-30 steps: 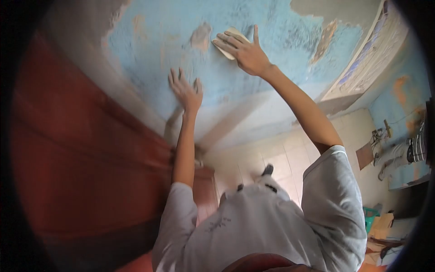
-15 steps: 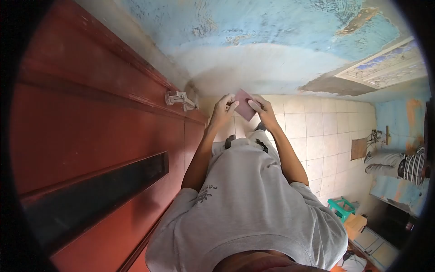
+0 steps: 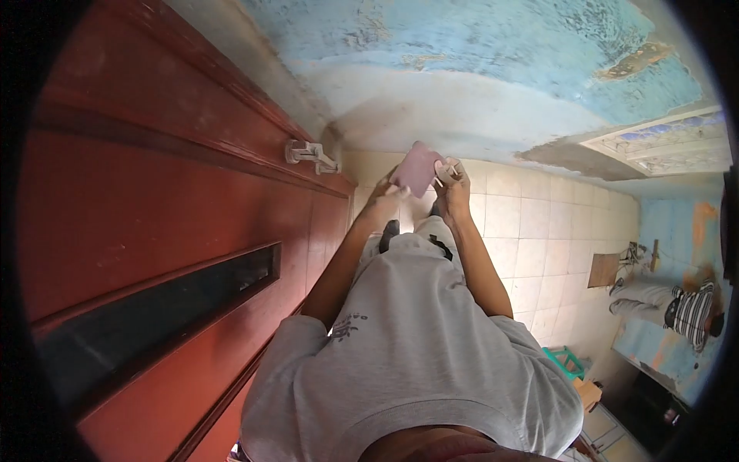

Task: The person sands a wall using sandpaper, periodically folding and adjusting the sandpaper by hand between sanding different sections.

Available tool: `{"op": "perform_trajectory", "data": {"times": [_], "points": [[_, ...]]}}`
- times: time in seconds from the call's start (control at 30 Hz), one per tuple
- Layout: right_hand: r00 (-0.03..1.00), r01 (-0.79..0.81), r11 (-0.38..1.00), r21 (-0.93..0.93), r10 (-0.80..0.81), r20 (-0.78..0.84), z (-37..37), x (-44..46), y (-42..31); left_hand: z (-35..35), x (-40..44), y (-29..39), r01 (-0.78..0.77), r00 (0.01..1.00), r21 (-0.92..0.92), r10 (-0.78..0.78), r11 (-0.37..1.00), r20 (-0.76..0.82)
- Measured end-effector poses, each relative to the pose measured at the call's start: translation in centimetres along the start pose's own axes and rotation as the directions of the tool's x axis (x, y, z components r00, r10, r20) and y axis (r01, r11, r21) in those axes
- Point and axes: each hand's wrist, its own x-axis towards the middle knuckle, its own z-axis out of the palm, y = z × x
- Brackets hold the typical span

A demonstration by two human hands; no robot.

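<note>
A reddish-brown sheet [image 3: 416,170], looking like sandpaper, is held up between my two hands in front of a patchy wall. My left hand [image 3: 387,199] pinches its lower left edge, the fingers a little smeared by motion. At the right edge my right hand [image 3: 454,186] grips the sheet with curled fingers. The sheet tilts, and its upper corner points at the wall.
A red door [image 3: 177,208] with a handle [image 3: 312,156] stands close on the left. Ahead is a blue and white wall [image 3: 462,100] with peeling paint. Tiled floor [image 3: 531,239] stretches right, towards a person in striped clothing [image 3: 693,314] and a green stool [image 3: 566,360].
The sheet has turned and risen slightly in my hands. My left hand has shifted lower along it, and the right hand's fingers have curled differently. The view has tilted slightly.
</note>
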Motion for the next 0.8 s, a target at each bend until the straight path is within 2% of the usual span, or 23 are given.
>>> {"op": "perform_trajectory", "data": {"times": [0.03, 0.07, 0.13, 0.2, 0.23, 0.27, 0.33, 0.37, 0.43, 0.47, 0.53, 0.6, 0.67, 0.7, 0.77, 0.8], "points": [[0.994, -0.084, 0.992, 0.091, 0.089, -0.061, 0.5, -0.2, 0.0, 0.9, -0.6, -0.4, -0.022, 1.000, -0.069, 0.023, 0.997, 0.010], [0.994, -0.091, 0.992, 0.093, 0.096, -0.055, 0.4, -0.1, 0.5, 1.6, -0.7, -0.7, -0.045, 0.999, -0.138, 0.048, 0.989, 0.018], [0.995, -0.100, 0.994, 0.050, 0.100, -0.009, -0.3, 0.5, 1.7, 1.9, -0.2, -1.0, -0.037, 0.999, -0.118, 0.038, 0.992, 0.006], [0.994, -0.100, 0.995, -0.022, 0.101, 0.051, -1.0, 1.3, 2.2, 1.8, 1.0, -1.8, 0.018, 0.994, -0.158, -0.034, 0.987, -0.100], [0.990, -0.088, 0.992, -0.090, 0.097, 0.103, -1.3, 1.7, 2.3, 1.8, 1.6, -2.3, -0.071, 0.989, -0.304, 0.026, 0.950, -0.148], [0.988, -0.092, 0.991, -0.095, 0.102, 0.114, -1.6, 2.0, 2.4, 1.6, 2.0, -2.8, -0.079, 0.987, -0.306, 0.030, 0.949, -0.160], [0.984, 0.036, 0.966, -0.255, 0.010, 0.175, -1.4, 2.5, 2.2, 1.5, 2.3, -1.3, -0.110, 0.961, -0.232, 0.044, 0.966, -0.272], [0.982, 0.036, 0.966, -0.256, 0.014, 0.189, -1.6, 3.0, 2.4, 1.5, 2.6, -0.9, -0.120, 0.957, -0.230, 0.051, 0.966, -0.285], [0.981, 0.116, 0.952, -0.284, -0.065, 0.184, -2.0, 4.4, 3.0, 1.7, 3.2, -0.7, -0.040, 0.951, -0.127, -0.001, 0.991, -0.309], [0.977, 0.118, 0.952, -0.283, -0.059, 0.206, -2.4, 5.0, 3.1, 1.8, 3.8, -0.9, -0.054, 0.945, -0.125, 0.010, 0.991, -0.328], [0.989, 0.039, 0.914, -0.404, 0.023, 0.147, -2.6, 5.5, 2.2, 2.4, 5.1, -1.4, -0.060, 0.913, -0.092, 0.017, 0.994, -0.407], [0.973, 0.080, 0.883, -0.462, 0.031, 0.228, -4.0, 7.2, 0.6, 3.2, 6.8, 0.5, -0.080, 0.826, 0.056, 0.097, 0.995, -0.555], [0.983, 0.116, 0.871, -0.477, -0.033, 0.179, -4.6, 9.1, -2.2, 1.6, 10.4, 0.0, -0.272, 0.790, 0.029, 0.240, 0.962, -0.565], [0.966, 0.223, 0.851, -0.475, -0.127, 0.226, -5.2, 11.1, -3.5, 1.1, 12.5, 1.8, -0.428, 0.634, 0.148, 0.413, 0.892, -0.654], [0.925, 0.370, 0.791, -0.487, -0.268, 0.268, -6.5, 13.7, -6.3, -4.0, 17.2, 3.8, -0.538, 0.495, 0.317, 0.597, 0.781, -0.631], [0.904, 0.426, 0.753, -0.501, -0.329, 0.273, -5.7, 14.3, -8.6, -3.9, 17.6, 8.8, -0.521, 0.399, 0.378, 0.609, 0.766, -0.685]]}}
